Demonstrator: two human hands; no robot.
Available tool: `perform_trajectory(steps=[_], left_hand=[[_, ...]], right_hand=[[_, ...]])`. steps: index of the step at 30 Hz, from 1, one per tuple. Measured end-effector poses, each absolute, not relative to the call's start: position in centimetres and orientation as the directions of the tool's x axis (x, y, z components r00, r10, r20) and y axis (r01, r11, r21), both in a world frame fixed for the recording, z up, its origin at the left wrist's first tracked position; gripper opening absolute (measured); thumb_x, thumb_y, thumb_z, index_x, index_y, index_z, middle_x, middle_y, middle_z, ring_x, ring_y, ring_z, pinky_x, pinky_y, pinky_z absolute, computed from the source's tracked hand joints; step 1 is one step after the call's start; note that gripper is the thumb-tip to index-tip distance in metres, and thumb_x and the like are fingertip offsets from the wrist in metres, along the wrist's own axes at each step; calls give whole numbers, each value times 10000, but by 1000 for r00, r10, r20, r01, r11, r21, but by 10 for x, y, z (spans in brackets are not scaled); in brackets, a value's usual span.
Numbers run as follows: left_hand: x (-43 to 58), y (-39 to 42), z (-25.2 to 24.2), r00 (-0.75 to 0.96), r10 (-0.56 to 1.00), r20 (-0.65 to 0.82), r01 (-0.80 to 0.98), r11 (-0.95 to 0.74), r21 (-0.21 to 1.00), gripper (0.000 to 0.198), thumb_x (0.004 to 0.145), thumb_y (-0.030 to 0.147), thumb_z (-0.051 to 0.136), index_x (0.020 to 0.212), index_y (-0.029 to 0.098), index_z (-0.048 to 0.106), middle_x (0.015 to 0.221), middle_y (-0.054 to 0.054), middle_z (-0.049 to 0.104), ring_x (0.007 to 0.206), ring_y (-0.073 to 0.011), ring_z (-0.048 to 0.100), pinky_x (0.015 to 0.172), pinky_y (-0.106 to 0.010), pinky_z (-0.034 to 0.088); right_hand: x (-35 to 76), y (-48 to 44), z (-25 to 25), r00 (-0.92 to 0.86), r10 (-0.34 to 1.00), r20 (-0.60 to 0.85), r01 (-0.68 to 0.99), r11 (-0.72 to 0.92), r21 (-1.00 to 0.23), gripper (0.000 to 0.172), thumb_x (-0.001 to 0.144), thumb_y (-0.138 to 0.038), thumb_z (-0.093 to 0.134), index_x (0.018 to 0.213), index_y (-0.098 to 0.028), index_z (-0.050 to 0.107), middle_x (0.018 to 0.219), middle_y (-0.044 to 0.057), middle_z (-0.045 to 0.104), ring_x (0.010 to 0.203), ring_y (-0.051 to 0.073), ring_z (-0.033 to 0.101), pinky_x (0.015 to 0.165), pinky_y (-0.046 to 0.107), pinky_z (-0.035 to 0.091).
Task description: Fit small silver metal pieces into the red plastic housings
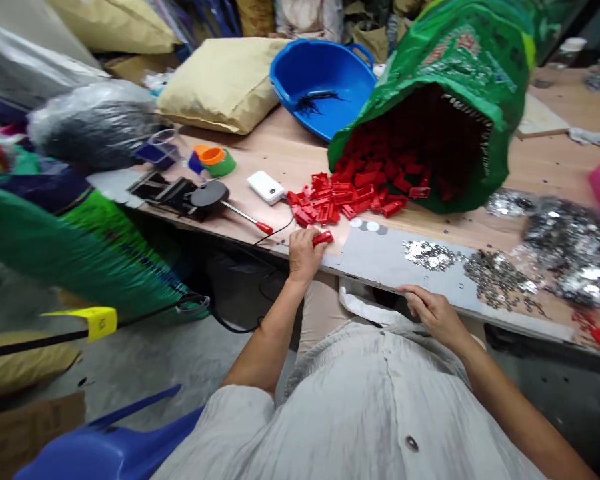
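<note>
My left hand (305, 255) is at the front edge of the table, its fingers closed round a small red plastic piece (323, 238). Just beyond it lies a loose heap of similar red plastic pieces (325, 197), spilling from the mouth of a green woven sack (500, 147) that lies on its side. Farther right, my right hand (433, 313) rests at the table edge with thumb and fingers drawn together; anything between them is too small to make out. Near it are a pile of shiny flat metal bits (430, 255) and a pile of small metal parts (500, 277).
A hand press with a red-tipped lever (240, 217) stands at the left, beside a white device (267, 187) with a cable. Behind are a blue basin (325, 73) and a tan paper sack (220, 80). Plastic bags of metal parts (570, 247) lie at the right.
</note>
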State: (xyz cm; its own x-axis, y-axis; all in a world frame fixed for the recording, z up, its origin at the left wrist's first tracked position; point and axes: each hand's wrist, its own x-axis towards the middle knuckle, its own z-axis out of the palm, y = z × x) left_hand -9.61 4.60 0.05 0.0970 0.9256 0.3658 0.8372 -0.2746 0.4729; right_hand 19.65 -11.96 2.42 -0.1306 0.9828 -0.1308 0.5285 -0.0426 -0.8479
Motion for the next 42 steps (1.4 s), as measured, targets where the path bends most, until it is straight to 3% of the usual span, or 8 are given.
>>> perform_trajectory(steps=[9,15,17,20,23,26,33,42], left_hand=[[-64,55,1,76,913,400,726,-326,606,196,752,273,699,903,207,594,965,-83,659,986,-280,599,920,-432,452],[-58,45,11,24,883,468,653,-368,662,239,739,283,732,892,218,560,1055,-98,649,1219,-293,543,1075,-460,388],[-54,39,16,-13,907,421,523,-352,776,281,733,315,749,907,216,551,1037,-77,659,1167,-263,584,1045,-435,433],[-45,28,24,6,975,220,109,-219,970,357,702,343,781,919,207,532,939,-29,683,945,-190,670,933,-381,520],[-32,13,32,163,987,11,-264,33,964,408,673,354,814,939,205,542,917,-15,706,901,-183,703,938,-408,534],[-20,-5,39,307,946,-107,-394,229,890,428,679,352,827,990,229,560,968,-13,718,946,-209,719,950,-446,540],[-4,-36,44,495,831,-254,-327,449,831,660,668,332,844,1252,246,549,955,-36,719,950,-227,726,959,-428,550],[7,-53,41,454,848,-272,-215,401,891,457,676,326,832,1033,192,580,886,-32,720,824,-187,712,756,-334,588]], right_hand=[[210,-122,36,-65,991,-121,536,-68,-841,411,980,-485,414,1153,-218,674,657,-13,618,594,131,548,606,249,420],[283,-140,40,247,966,76,663,-111,-741,325,926,-434,527,1101,-217,694,1075,76,712,918,201,649,775,305,489],[313,-149,40,366,920,140,725,-188,-662,293,910,-423,545,1040,-212,701,1016,76,722,885,212,652,774,326,490],[346,-164,38,398,888,229,832,-245,-497,244,888,-398,559,954,-213,703,952,78,717,886,238,642,808,362,473],[354,-177,31,346,914,211,865,-224,-448,234,885,-383,551,944,-210,696,965,86,713,945,255,632,835,375,465],[345,-183,22,372,916,152,846,-267,-461,225,877,-383,564,942,-214,697,944,71,717,866,233,639,785,356,468],[324,-175,13,378,911,164,854,-274,-443,246,889,-356,550,1026,-235,716,1045,77,714,1002,259,636,816,367,474],[327,-170,11,327,931,160,877,-237,-418,220,904,-374,540,937,-243,715,990,71,711,887,235,636,757,341,459]])
